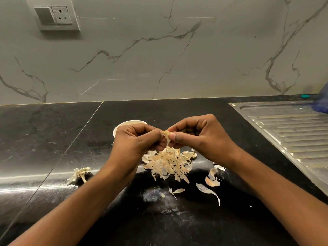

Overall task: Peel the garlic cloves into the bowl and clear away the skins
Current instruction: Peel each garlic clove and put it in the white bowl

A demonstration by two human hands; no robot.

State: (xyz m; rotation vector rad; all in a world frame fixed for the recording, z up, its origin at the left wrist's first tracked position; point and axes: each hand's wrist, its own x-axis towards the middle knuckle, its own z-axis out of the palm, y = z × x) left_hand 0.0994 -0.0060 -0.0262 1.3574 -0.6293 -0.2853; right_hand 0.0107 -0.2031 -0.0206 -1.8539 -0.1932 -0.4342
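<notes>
Pinching one garlic clove [166, 134] between left hand [136, 142] and right hand [197, 136] above one skin pile [168, 164], near one bowl [122, 125].

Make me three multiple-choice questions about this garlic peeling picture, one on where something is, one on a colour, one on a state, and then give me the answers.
1. Where does the white bowl stand?
A. just behind the left hand
B. at the bottom of the view
C. far off to the right, by the wall

2. What colour is the countertop?
A. white
B. black
C. wood brown

3. What state is the garlic clove in?
A. lying loose on the countertop
B. already dropped in the bowl
C. pinched between the fingers of the left hand and the right hand

Answers:
1. A, only its rim shows past the left knuckles.
2. B, the surface is dark and glossy all over.
3. C, both thumbs and fingers close on it in mid-air.
</notes>
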